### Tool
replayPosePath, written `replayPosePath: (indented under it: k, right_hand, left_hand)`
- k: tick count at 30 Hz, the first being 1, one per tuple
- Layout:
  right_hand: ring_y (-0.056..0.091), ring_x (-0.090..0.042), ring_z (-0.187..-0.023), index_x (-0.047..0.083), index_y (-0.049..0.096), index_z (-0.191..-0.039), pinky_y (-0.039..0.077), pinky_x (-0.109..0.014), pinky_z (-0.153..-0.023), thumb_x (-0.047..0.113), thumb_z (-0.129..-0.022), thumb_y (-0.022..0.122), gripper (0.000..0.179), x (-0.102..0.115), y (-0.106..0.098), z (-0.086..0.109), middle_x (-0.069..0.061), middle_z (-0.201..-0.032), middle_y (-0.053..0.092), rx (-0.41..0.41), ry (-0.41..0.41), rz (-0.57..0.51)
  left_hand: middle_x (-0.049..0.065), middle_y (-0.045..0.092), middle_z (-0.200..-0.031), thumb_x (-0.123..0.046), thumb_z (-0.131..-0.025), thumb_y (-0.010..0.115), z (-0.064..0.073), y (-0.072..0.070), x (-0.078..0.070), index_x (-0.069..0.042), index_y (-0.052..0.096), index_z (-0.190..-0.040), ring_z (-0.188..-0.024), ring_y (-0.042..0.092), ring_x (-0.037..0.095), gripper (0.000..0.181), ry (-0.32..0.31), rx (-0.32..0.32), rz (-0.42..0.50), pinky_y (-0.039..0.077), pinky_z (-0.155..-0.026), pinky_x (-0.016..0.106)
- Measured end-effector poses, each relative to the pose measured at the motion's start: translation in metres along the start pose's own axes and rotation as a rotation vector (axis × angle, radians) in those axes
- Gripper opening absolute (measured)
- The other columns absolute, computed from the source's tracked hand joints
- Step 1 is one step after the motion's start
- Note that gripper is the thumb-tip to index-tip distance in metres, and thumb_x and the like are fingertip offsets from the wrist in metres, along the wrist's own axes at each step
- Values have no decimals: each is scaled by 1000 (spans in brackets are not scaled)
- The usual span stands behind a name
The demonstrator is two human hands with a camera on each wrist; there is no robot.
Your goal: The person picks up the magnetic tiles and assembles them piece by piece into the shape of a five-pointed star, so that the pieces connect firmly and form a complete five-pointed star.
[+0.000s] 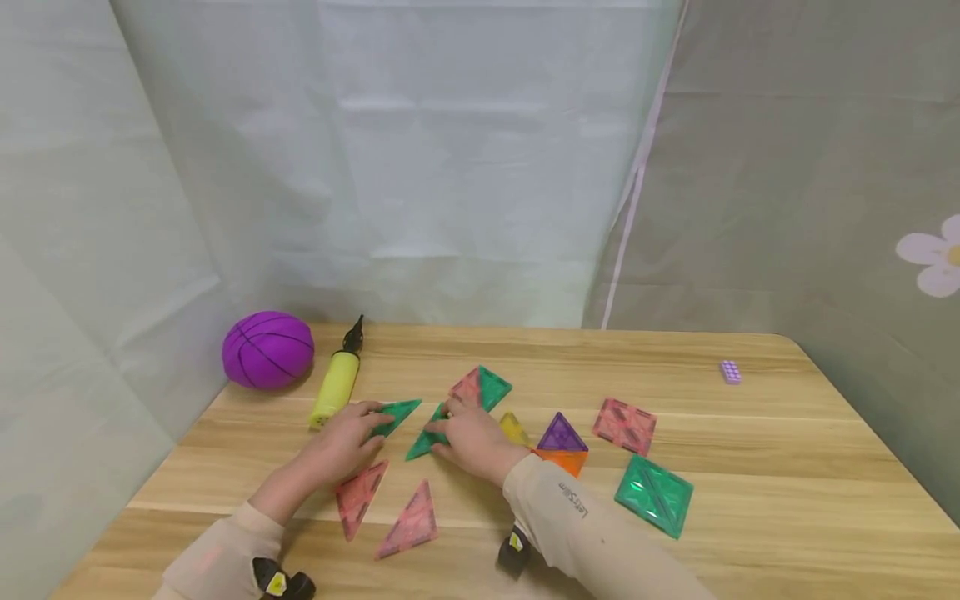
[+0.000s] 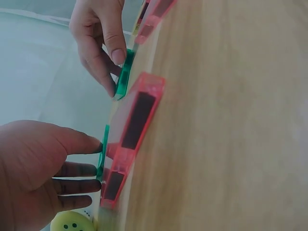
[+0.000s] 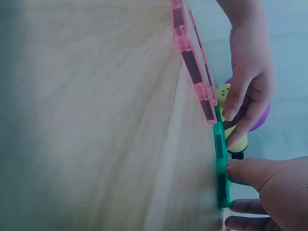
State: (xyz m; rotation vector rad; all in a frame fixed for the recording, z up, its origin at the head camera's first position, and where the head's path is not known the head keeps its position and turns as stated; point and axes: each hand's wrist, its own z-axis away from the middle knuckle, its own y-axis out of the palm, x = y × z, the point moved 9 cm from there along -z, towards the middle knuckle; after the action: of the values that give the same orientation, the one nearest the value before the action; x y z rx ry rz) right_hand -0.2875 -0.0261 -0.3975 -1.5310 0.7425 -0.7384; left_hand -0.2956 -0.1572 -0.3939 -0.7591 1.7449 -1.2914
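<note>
In the head view my left hand (image 1: 341, 446) holds a green triangular magnetic tile (image 1: 399, 413) by its edges, thumb on the near side. Close by on the right, my right hand (image 1: 476, 437) has thumb and fingers about a second green triangular tile (image 1: 422, 443), partly hidden under the fingers. Both green tiles lie low at the table, a short gap apart. Two pink triangular tiles (image 1: 361, 498) (image 1: 414, 523) lie nearer, between the forearms. Beyond the right hand a pink triangle (image 1: 467, 386) and a green triangle (image 1: 492, 387) sit side by side.
Right of the right hand lie a yellow tile (image 1: 513, 427), a purple triangle (image 1: 561, 435), an orange tile (image 1: 566, 461), a pink square (image 1: 626, 425) and a green square (image 1: 655, 495). A purple ball (image 1: 268, 350) and yellow hand pump (image 1: 336, 388) stand back left; a small purple block (image 1: 730, 372) lies far right.
</note>
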Motion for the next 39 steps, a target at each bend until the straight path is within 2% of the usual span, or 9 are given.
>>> replayPosePath:
  k: [6, 12, 16, 19, 24, 33, 39]
  right_hand:
    - [47, -23, -134, 24, 60, -131, 41, -36, -111, 35, -93, 61, 39, -1, 1, 3, -6, -137, 55, 33, -25, -1]
    - [42, -23, -138, 21, 60, -131, 35, -36, -115, 32, -94, 61, 38, -4, -2, 6, -6, -141, 54, 43, -55, -23]
    - [43, -23, -138, 20, 61, -130, 38, -35, -113, 30, -95, 60, 37, -5, -1, 9, -7, -141, 54, 46, -63, -41]
    - [47, -22, -135, 20, 62, -128, 41, -34, -110, 29, -95, 60, 35, -5, -3, 11, -7, -139, 56, 35, -72, -55]
    - [50, -20, -131, 20, 64, -127, 42, -35, -109, 28, -94, 61, 34, -7, -3, 12, -6, -139, 56, 35, -78, -83]
    - [50, -22, -132, 21, 63, -128, 44, -36, -108, 28, -95, 61, 34, -13, -1, 14, -5, -141, 54, 58, -66, -94]
    - [49, -21, -132, 21, 63, -128, 43, -37, -108, 27, -95, 60, 33, -15, -1, 16, -5, -142, 53, 55, -67, -108]
  left_hand:
    - [23, 59, -124, -11, -90, 62, 2, -1, -7, -2, 65, -122, -113, 56, 39, 33, 52, -30, -71, 48, -95, 54]
    - [18, 60, -116, -14, -89, 67, 2, 0, -19, -3, 66, -121, -103, 57, 31, 34, 83, -14, -98, 52, -87, 46]
    - [13, 61, -107, -18, -87, 70, 2, 3, -26, -4, 67, -119, -96, 57, 26, 35, 97, -18, -162, 51, -82, 41]
    - [10, 60, -103, -20, -86, 71, 3, 6, -27, -5, 68, -119, -93, 54, 22, 36, 75, -12, -178, 50, -79, 37]
    - [9, 56, -102, -21, -86, 71, 3, 11, -31, -4, 66, -121, -88, 51, 16, 40, 55, 18, -131, 49, -75, 32]
    - [6, 51, -105, -25, -88, 70, 3, 18, -45, -2, 61, -127, -88, 46, 11, 46, 88, 62, -41, 49, -75, 29]
    - [5, 51, -103, -24, -87, 70, 3, 20, -59, -2, 62, -126, -87, 45, 10, 45, 148, 57, -54, 49, -73, 27]
